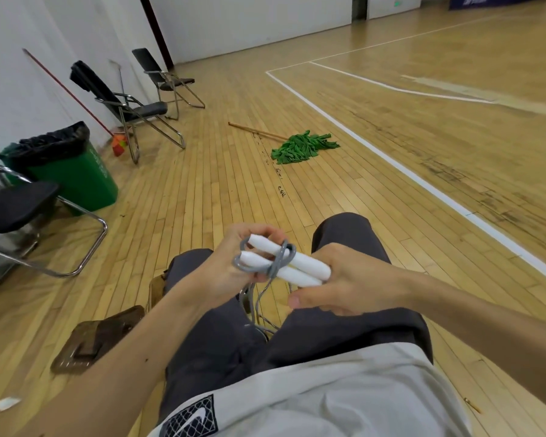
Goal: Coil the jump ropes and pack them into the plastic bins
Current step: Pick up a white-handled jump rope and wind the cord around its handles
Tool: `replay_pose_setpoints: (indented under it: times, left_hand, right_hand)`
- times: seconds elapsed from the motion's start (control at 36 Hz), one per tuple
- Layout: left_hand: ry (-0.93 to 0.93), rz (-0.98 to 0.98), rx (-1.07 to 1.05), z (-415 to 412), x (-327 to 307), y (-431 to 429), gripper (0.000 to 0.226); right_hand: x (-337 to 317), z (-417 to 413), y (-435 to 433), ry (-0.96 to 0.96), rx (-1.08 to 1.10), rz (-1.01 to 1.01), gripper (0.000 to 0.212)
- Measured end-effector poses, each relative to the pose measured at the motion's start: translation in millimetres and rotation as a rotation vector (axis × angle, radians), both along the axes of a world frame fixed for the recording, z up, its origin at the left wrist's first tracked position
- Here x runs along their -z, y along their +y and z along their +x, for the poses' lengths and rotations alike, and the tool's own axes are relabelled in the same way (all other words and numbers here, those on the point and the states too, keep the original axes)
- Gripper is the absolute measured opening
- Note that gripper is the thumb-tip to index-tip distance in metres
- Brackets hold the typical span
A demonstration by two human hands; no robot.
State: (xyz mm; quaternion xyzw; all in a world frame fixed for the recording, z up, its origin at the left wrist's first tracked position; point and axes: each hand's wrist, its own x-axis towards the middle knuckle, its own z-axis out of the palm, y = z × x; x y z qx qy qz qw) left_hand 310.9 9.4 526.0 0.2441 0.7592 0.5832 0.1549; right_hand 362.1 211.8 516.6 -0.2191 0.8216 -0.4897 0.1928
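Dark-trousered lap (344, 329) underneath. Right hand (350, 285) curls round the right ends of two white foam jump-rope handles (300, 268); left hand (230, 260) pinches their left ends beside the grey cord (282, 258) wrap. Axis runs hand to hand; slack hangs below.

Sports hall, wooden floor (234, 190), white court lines (375, 149)

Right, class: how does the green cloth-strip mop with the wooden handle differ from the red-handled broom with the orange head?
The green cloth-strip mop lies flat on the wooden floor; the red-handled broom leans against the white wall. The mop's head is spread green strips; the broom's is small and orange. The mop's handle is bare wood; the broom's is red. Both are long-handled cleaning tools.
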Motion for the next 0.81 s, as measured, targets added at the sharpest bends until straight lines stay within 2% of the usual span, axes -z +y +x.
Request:
replay_pose_setpoints:
  times: [0.03, 0.06, 0.14, 0.25, 0.33, 0.5, 0.67, 0.81]
  left_hand:
    - [-0.038, 0.019, -0.070, 1.8, 2.8, 2.8, 0.047]
    - [-0.060, 0.045, -0.121, 3.5, 5.9, 4.5, 0.052]
    - [-0.034, 0.041, -0.176, 9.7, 11.2, 11.2, 0.033]
    - [-0.038, 0.013, -0.275, 17.1, 13.5, 17.4, 0.029]
    - [-0.061, -0.010, -0.279, 20.8, 15.7, 20.3, 0.032]
    - [-0.085, 0.007, -0.294, 27.8, 17.9, 25.1, 0.031]
    - [0.018, -0.116, -0.283, 28.6, 28.0, 25.9, 0.030]
    - [0.201, -0.376, -0.259, 27.7, 36.8, 19.4, 0.031]
  right_hand:
    - [1.0, -0.5, 1.0, 0.000, 0.006, -0.020, 0.036]
    - [1.8, -1.0, 1.9, 0.009, 0.015, -0.033, 0.034]
    - [4.8, -3.5, 3.7, 0.017, 0.068, -0.088, 0.036]
    - [9.8, -8.7, 5.4, -0.020, 0.125, -0.163, 0.035]
    - [12.8, -12.3, 7.9, -0.025, 0.156, -0.170, 0.025]
    - [21.7, -18.9, 8.7, -0.005, 0.239, -0.160, 0.026]
    - [30.1, -34.0, 13.2, 0.055, 0.394, -0.108, 0.029]
    - [37.4, -38.3, 13.0, 0.057, 0.399, -0.016, 0.031]
